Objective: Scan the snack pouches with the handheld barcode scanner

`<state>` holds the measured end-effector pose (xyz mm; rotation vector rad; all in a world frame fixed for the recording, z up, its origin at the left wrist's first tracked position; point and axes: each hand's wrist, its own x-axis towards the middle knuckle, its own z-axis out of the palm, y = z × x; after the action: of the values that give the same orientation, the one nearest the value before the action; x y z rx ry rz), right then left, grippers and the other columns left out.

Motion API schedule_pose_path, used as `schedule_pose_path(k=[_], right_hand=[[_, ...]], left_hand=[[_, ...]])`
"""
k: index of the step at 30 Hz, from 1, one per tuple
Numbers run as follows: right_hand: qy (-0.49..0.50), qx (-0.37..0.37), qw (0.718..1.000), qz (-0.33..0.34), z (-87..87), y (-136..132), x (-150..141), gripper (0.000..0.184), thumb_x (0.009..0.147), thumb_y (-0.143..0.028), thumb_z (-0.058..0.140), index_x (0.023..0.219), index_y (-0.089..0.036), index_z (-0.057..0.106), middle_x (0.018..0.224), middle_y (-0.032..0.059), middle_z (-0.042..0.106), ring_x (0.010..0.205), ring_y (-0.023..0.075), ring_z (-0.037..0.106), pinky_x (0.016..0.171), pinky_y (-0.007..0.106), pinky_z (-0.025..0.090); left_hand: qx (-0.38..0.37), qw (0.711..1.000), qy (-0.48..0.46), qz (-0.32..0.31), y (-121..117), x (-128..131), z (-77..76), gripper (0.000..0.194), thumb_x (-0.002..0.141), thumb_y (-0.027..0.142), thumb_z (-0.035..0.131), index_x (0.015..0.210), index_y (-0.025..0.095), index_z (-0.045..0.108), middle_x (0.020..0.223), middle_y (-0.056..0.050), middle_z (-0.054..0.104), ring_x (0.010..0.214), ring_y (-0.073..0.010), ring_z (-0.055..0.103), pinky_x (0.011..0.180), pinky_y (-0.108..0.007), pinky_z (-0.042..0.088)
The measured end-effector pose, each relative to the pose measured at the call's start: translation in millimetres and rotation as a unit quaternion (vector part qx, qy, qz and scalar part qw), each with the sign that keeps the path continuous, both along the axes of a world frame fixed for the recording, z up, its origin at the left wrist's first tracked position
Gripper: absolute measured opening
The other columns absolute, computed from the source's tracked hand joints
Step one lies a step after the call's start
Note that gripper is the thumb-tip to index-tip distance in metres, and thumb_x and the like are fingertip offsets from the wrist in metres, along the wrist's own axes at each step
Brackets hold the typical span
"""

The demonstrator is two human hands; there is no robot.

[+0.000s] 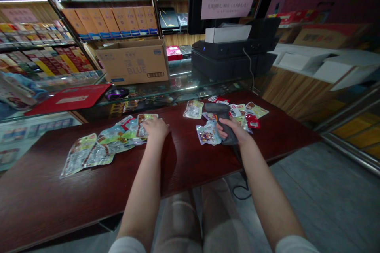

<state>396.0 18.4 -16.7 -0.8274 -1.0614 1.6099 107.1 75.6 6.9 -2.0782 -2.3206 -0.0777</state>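
My left hand (157, 129) has its fingers closed on the near right edge of a green-and-brown snack packet (141, 128); part of the packet lies hidden under them. This packet is at the right end of a row of overlapping foil packets (102, 144) on the dark red-brown table (178, 158). In my right hand (237, 129) is a black handheld barcode scanner (217, 108), gripped by its handle with its head pointing left. Around and under the scanner lie loose packets, among them a light blue one (206, 134) and a red one (252, 120).
A single pale packet (193, 109) lies left of the scanner. Behind the table, a glass counter holds an open cardboard box (133, 63), a mouse (117, 93), a red mat (71, 98) and a black till machine (234, 53). The scanner's cable (245, 187) hangs over the front edge.
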Motion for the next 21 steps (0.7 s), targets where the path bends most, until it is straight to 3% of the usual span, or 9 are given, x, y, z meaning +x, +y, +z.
schedule_pose_path(k=[4,6,9,11,15,19,21], right_hand=[[0.006,-0.004,1.000,-0.006,3.3,-1,0,0.031,0.082,-0.038,0.072,0.081,-0.021,0.046,0.060,-0.0060,0.052,0.039,0.0064,0.041,0.040,0.022,0.034],[0.011,-0.002,1.000,-0.009,4.4,-1,0,0.030,0.081,-0.038,0.072,0.084,-0.022,0.048,0.060,-0.0065,0.052,0.039,0.0066,0.041,0.040,0.022,0.035],[0.019,-0.006,1.000,-0.014,3.5,1,0,0.030,0.079,-0.038,0.073,0.088,-0.022,0.049,0.059,-0.0067,0.052,0.039,0.0072,0.042,0.039,0.022,0.034],[0.023,-0.011,0.999,-0.024,2.2,1,-1,0.033,0.078,-0.040,0.074,0.086,-0.022,0.048,0.058,-0.0065,0.052,0.038,0.0071,0.041,0.038,0.021,0.032],[0.028,-0.004,0.999,-0.035,2.6,1,-2,0.034,0.077,-0.041,0.076,0.080,-0.021,0.048,0.058,-0.0059,0.052,0.038,0.0064,0.041,0.038,0.021,0.033],[0.024,0.002,0.999,-0.026,4.3,-1,-3,0.031,0.078,-0.039,0.075,0.082,-0.021,0.051,0.059,-0.0058,0.053,0.039,0.0065,0.041,0.039,0.022,0.034],[0.026,0.000,0.999,-0.030,3.0,0,-4,0.031,0.077,-0.040,0.075,0.085,-0.021,0.051,0.058,-0.0063,0.052,0.038,0.0066,0.040,0.038,0.021,0.032]], left_hand=[[0.081,0.996,0.024,-0.004,11,16,4.6,0.047,0.088,0.040,0.058,0.119,0.005,0.067,0.123,-0.029,0.063,0.125,-0.0471,0.050,0.110,-0.067,0.021],[0.111,0.993,0.008,-0.051,24,30,1.5,0.047,0.091,0.041,0.054,0.120,0.006,0.066,0.127,-0.028,0.061,0.126,-0.0437,0.049,0.109,-0.063,0.027],[0.008,0.988,-0.084,-0.127,47,51,-11.9,0.055,0.094,0.053,0.044,0.126,0.010,0.061,0.134,-0.025,0.058,0.123,-0.0396,0.053,0.102,-0.052,0.041],[-0.043,0.983,-0.128,-0.125,58,64,-24.1,0.060,0.093,0.058,0.044,0.128,0.012,0.059,0.137,-0.023,0.056,0.126,-0.0388,0.052,0.101,-0.050,0.041],[-0.011,0.985,-0.151,-0.086,66,79,-44.2,0.062,0.085,0.059,0.058,0.127,0.013,0.058,0.140,-0.024,0.052,0.132,-0.0401,0.046,0.105,-0.053,0.036],[0.001,0.973,-0.222,-0.066,70,75,-54.8,0.053,0.076,0.046,0.072,0.118,0.016,0.058,0.135,-0.022,0.057,0.129,-0.0393,0.050,0.105,-0.054,0.036],[0.020,0.952,-0.298,-0.072,74,69,-60.0,0.041,0.077,0.034,0.071,0.112,0.017,0.057,0.125,-0.019,0.063,0.122,-0.0361,0.057,0.103,-0.052,0.040]])
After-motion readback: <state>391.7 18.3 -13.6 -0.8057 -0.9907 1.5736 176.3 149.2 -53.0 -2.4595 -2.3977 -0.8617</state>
